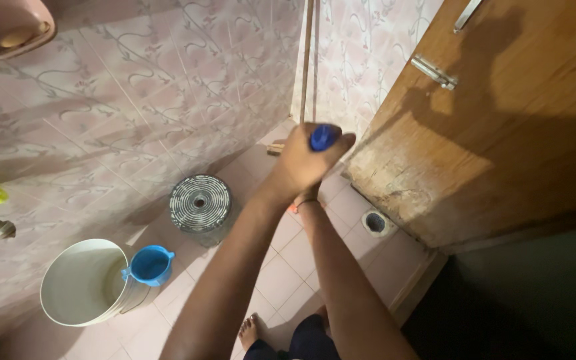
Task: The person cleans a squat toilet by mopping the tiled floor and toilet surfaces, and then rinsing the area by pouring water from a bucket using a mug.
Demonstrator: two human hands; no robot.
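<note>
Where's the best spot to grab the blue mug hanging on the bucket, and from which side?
By its handle, I'd say. The blue mug hangs on the rim of the white bucket, mouth up, with the handle sticking out at its upper right, clear of the bucket wall. Come from the right, the open floor side. Both hands are busy on a blue-tipped handle.

Both forearms bare, no sleeves in view. Thin band around the wrist of the right hand (306, 198). Left hand (305, 160) without rings that show. Dark blue garment at the legs. One foot (248, 331) bare, toes visible.
</note>
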